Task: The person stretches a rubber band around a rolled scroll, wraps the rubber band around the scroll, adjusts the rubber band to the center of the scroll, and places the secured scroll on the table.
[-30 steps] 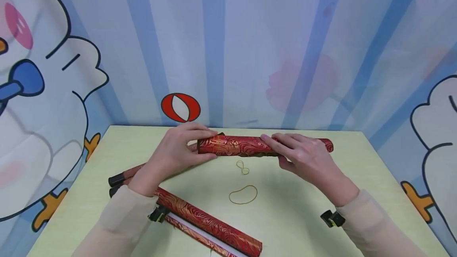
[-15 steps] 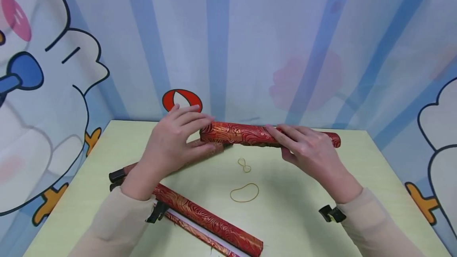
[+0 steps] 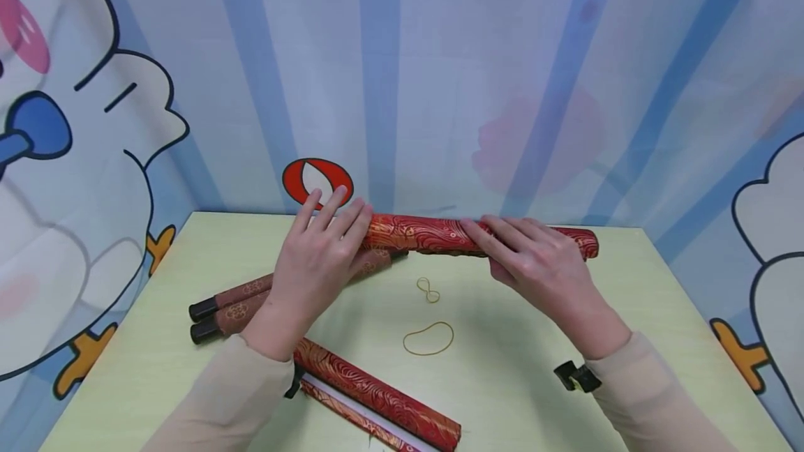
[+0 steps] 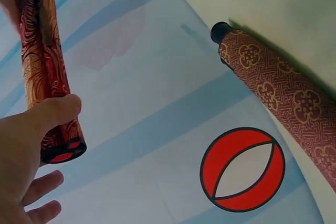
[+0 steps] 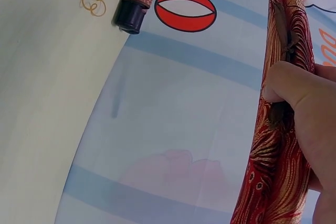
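Note:
A rolled red scroll (image 3: 421, 234) with a gold swirl pattern is held up level above the far part of the table. My left hand (image 3: 320, 250) holds its left end, the thumb pressing on the near side in the left wrist view and the fingers reaching over the top. Toward the other end my right hand (image 3: 540, 260) grips the roll, its thumb across the underside in the right wrist view. A brown ribbon (image 5: 281, 24) runs along the roll there. Below lie a small twisted rubber band (image 3: 428, 291) and a larger looped rubber band (image 3: 427, 354).
Two brown scrolls (image 3: 235, 311) with black end knobs lie slanted at the left, partly behind my left arm. Nearer, another red scroll (image 3: 377, 382) lies diagonally, a white strip showing along it. A printed curtain (image 3: 433, 89) stands behind the table's back edge.
The red scroll has risen a little. My left hand has loosened from its end, then settled back over it with fingers pointing away; my right hand keeps its grip.

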